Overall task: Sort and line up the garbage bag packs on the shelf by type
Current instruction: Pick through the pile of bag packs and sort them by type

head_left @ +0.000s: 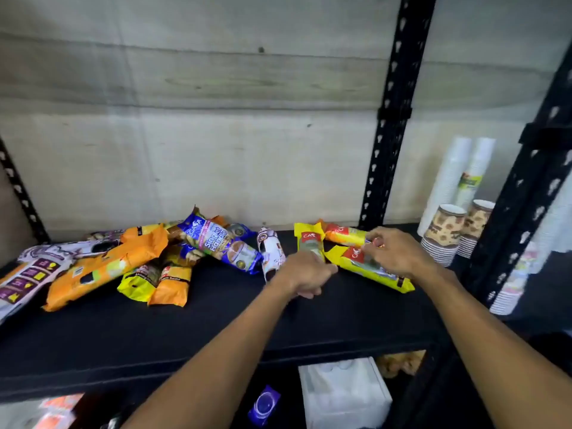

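1. The left hand (305, 274) curls around the near end of an upright yellow pack (308, 243) on the black shelf (185, 329).
2. The right hand (394, 250) pinches the end of a second yellow pack (346, 236), above a third (371, 269) lying flat.
3. A mixed pile (orange, blue, purple-white) (148, 258) sprawls at the left.
4. Paper cups (445, 230) stand at the right.

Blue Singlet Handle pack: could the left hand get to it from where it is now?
Probably yes. The blue pack lies on top of the pile, just left of the left hand, with only a small white pack between them. Open black shelf lies in front, though that hand currently grips a yellow pack.
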A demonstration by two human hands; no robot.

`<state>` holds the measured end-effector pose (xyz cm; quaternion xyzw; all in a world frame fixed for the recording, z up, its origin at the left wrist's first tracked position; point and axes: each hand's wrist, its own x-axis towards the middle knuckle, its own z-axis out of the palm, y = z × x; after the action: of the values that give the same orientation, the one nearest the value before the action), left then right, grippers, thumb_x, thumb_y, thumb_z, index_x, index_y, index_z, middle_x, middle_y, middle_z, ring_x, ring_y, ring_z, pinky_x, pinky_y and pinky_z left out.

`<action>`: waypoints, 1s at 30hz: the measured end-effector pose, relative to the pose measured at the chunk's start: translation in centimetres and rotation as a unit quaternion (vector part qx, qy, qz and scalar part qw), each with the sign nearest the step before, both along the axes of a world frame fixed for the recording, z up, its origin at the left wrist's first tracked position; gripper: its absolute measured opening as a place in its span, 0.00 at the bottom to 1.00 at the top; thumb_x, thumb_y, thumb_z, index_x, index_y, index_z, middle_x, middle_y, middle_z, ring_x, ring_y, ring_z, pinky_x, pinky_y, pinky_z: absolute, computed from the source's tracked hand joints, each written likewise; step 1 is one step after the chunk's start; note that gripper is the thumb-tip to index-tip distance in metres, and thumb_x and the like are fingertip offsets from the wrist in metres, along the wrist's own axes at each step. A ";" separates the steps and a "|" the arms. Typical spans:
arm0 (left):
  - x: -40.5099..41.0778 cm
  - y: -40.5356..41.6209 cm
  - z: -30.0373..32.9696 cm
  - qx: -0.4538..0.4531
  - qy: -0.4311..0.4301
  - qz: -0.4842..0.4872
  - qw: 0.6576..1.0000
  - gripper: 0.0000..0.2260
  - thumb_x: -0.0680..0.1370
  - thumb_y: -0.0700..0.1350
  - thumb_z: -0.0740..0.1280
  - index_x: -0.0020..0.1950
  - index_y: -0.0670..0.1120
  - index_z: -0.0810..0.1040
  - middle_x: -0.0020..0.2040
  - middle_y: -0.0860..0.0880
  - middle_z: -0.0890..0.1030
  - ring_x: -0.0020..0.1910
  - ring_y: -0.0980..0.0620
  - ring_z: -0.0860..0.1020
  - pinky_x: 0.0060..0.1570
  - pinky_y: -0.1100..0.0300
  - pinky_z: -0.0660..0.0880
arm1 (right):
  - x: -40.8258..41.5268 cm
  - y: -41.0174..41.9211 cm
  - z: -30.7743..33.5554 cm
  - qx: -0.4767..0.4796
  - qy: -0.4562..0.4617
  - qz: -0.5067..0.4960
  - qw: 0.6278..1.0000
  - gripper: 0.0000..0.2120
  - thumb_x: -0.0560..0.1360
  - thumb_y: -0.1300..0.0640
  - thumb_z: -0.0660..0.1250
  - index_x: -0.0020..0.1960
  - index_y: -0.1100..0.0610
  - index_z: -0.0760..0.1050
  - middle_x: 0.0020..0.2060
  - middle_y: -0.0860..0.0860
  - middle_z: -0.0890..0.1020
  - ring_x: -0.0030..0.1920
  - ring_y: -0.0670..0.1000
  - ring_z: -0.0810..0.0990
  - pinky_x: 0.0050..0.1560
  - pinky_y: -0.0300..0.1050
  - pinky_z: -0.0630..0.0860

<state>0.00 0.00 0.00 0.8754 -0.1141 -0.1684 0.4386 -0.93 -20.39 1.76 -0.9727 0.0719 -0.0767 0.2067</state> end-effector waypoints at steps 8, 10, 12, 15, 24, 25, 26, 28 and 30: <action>3.2 -7.4 -1.5 -0.005 0.057 0.060 0.997 0.18 0.77 0.56 0.64 0.48 0.41 0.71 0.39 0.47 0.79 0.45 0.45 0.86 0.52 0.52 0.82 | 7.2 -4.6 -1.1 0.021 0.021 -0.068 0.997 0.17 0.79 0.43 0.62 0.61 0.52 0.78 0.57 0.52 0.81 0.57 0.54 0.79 0.57 0.51 0.75; 4.1 -8.7 -2.1 -0.014 0.061 0.084 0.995 0.24 0.75 0.57 0.65 0.60 0.38 0.70 0.50 0.45 0.82 0.42 0.45 0.86 0.46 0.55 0.83 | 9.2 -4.6 -1.7 0.023 0.032 -0.083 0.996 0.18 0.78 0.40 0.60 0.57 0.51 0.78 0.52 0.51 0.82 0.53 0.54 0.79 0.56 0.53 0.76; 4.8 -9.7 -2.4 -0.023 0.054 0.106 0.993 0.33 0.73 0.59 0.66 0.71 0.42 0.63 0.61 0.45 0.77 0.44 0.45 0.84 0.43 0.56 0.82 | 10.7 -4.6 -2.3 0.024 0.070 -0.088 0.993 0.20 0.78 0.38 0.59 0.53 0.52 0.78 0.47 0.51 0.80 0.49 0.54 0.78 0.55 0.53 0.76; 6.3 -11.1 -3.4 -0.023 0.026 0.124 0.992 0.38 0.71 0.60 0.67 0.73 0.42 0.60 0.66 0.42 0.73 0.60 0.41 0.77 0.60 0.49 0.77 | 12.4 -5.5 -3.1 0.018 0.120 -0.095 0.988 0.24 0.72 0.31 0.59 0.48 0.51 0.79 0.47 0.52 0.80 0.47 0.55 0.79 0.55 0.55 0.77; 8.8 -12.6 -4.7 -0.127 0.041 0.200 0.971 0.44 0.65 0.52 0.77 0.75 0.43 0.60 0.67 0.43 0.71 0.63 0.41 0.75 0.59 0.47 0.78 | 12.5 -5.9 -3.0 0.044 0.194 -0.131 0.971 0.29 0.72 0.35 0.68 0.55 0.60 0.73 0.51 0.57 0.80 0.49 0.58 0.79 0.56 0.53 0.77; 8.8 -12.6 -4.8 -0.149 0.043 0.205 0.966 0.45 0.64 0.51 0.78 0.76 0.44 0.60 0.67 0.43 0.71 0.62 0.41 0.76 0.58 0.46 0.78 | 12.3 -5.9 -3.0 0.051 0.197 -0.136 0.970 0.30 0.73 0.36 0.67 0.59 0.62 0.72 0.54 0.59 0.80 0.50 0.58 0.79 0.56 0.52 0.76; 9.0 -12.7 -5.0 -0.168 0.040 0.211 0.962 0.46 0.63 0.50 0.79 0.76 0.45 0.60 0.67 0.44 0.71 0.61 0.42 0.77 0.57 0.46 0.79 | 12.1 -5.8 -2.9 0.054 0.200 -0.138 0.969 0.31 0.74 0.37 0.66 0.62 0.63 0.72 0.56 0.59 0.79 0.51 0.58 0.79 0.55 0.51 0.75; 9.1 -12.8 -5.1 -0.188 0.030 0.221 0.956 0.46 0.63 0.48 0.80 0.76 0.47 0.60 0.67 0.45 0.71 0.61 0.42 0.77 0.57 0.45 0.79 | 11.7 -5.5 -2.8 0.060 0.201 -0.140 0.968 0.33 0.75 0.38 0.66 0.65 0.65 0.71 0.58 0.60 0.79 0.53 0.59 0.80 0.54 0.51 0.74; 9.2 -12.8 -5.2 -0.199 0.026 0.228 0.953 0.48 0.62 0.47 0.81 0.76 0.48 0.60 0.67 0.45 0.71 0.61 0.42 0.77 0.57 0.44 0.79 | 11.4 -5.5 -2.9 0.073 0.201 -0.145 0.966 0.33 0.75 0.38 0.66 0.65 0.66 0.71 0.58 0.61 0.79 0.51 0.59 0.79 0.53 0.50 0.74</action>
<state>9.19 -12.79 -5.21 0.7682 0.0682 -0.0604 0.6337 10.42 -25.88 -1.12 -0.9296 0.2581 0.0968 0.2447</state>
